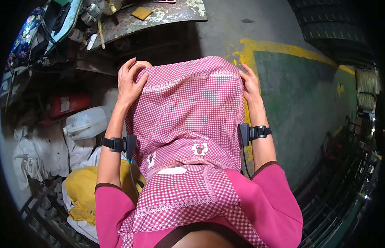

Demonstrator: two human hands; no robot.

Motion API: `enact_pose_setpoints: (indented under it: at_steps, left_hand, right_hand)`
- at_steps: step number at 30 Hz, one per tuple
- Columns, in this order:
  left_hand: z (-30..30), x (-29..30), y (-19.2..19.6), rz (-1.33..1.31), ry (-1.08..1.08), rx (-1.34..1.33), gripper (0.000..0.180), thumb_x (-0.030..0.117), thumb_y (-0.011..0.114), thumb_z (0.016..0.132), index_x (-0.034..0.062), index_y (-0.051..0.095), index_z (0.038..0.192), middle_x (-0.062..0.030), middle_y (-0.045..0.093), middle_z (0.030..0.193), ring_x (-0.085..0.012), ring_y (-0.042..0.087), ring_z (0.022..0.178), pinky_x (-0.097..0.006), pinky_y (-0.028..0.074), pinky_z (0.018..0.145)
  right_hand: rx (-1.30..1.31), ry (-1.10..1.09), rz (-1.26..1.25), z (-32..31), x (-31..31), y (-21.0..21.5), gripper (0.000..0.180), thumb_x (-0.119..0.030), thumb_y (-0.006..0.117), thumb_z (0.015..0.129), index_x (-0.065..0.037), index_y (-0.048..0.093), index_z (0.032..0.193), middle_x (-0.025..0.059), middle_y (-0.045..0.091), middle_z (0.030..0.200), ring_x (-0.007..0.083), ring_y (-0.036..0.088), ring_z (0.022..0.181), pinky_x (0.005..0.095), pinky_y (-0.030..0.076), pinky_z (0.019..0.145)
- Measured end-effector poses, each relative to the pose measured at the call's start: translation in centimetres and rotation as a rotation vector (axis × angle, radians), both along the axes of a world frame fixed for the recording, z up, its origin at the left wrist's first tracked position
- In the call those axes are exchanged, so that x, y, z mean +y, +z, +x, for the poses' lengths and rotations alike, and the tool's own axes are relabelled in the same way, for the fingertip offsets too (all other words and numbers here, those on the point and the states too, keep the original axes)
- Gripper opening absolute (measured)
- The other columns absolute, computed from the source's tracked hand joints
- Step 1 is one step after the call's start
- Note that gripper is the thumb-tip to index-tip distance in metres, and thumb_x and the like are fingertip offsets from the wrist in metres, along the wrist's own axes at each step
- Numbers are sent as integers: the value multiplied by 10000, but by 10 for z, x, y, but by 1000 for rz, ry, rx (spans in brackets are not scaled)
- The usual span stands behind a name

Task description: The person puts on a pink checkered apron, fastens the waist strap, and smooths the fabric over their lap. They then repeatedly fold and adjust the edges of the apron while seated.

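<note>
I wear a pink-and-white checked apron [186,111] with lace trim and small white animal patches. Its lower part is spread out in front of me. My left hand [129,84] is curled at the far left corner, thumb on top of the cloth. Beside those fingers a rounded tan shape [142,64] peeks out; what it is I cannot tell. At the far right edge, my right hand [251,84] grips the apron's side, with its thumb hidden. Both wrists carry black straps with small boxes, the left box [130,146] and the right box [244,134].
A worn table [167,14] with jars, a brush and a yellow-brown pad stands at the far left. Below it lie a red cylinder [70,103], a translucent plastic jug [88,123], and white and yellow cloths [83,188]. Dark racks line the right, past the green, yellow-edged floor [296,91].
</note>
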State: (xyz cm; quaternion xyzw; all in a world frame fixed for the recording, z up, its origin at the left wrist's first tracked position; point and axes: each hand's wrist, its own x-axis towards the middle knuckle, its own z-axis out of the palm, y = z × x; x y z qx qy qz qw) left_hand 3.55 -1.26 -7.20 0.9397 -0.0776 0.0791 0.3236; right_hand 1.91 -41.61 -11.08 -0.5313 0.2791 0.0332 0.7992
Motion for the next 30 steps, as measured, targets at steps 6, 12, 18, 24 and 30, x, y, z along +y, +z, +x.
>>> enact_pose_setpoints:
  at_steps: [6, 12, 18, 24, 30]
  left_hand:
    - [18, -10, -2, -138, -6, -120, 113, 157, 642, 824, 52, 638, 863, -75, 575, 1180, -270, 510, 1094, -393, 376, 937]
    - [26, -19, -13, 118, -18, -126, 109, 153, 621, 819, 71, 634, 889, -56, 610, 1100, -255, 542, 1065, -398, 390, 920]
    - [11, -18, 13, 188, -20, -251, 249, 196, 618, 832, 69, 626, 1045, -84, 587, 1147, -265, 521, 1120, -404, 369, 964]
    - [-9, -18, -7, 175, -25, -165, 373, 226, 604, 851, 63, 572, 1185, -98, 534, 1257, -282, 462, 1217, -417, 318, 1037]
    - [-8, -23, -19, 164, 47, -250, 398, 232, 584, 863, 68, 558, 1225, -105, 508, 1310, -291, 427, 1260, -430, 290, 1061]
  right_hand:
    - [-48, -20, 48, 1, -7, 10, 485, 48, 504, 882, -1, 384, 1350, 164, 627, 982, 179, 633, 818, 289, 539, 716]
    - [185, 116, -494, -6, 7, 2, 496, -124, 555, 910, -15, 377, 1361, 123, 623, 1047, 231, 592, 958, 356, 480, 812]
    - [-368, 309, -1394, -35, 43, 62, 461, -282, 640, 836, -23, 527, 1199, 135, 574, 1113, 299, 504, 1057, 423, 353, 952]
    - [-316, 409, -1552, -87, 61, 71, 317, -334, 703, 771, -63, 557, 850, 59, 538, 811, 238, 495, 791, 362, 332, 746]
    - [-210, 403, -1513, -125, 60, 44, 205, -247, 641, 834, -61, 556, 825, 70, 536, 785, 258, 491, 782, 373, 345, 727]
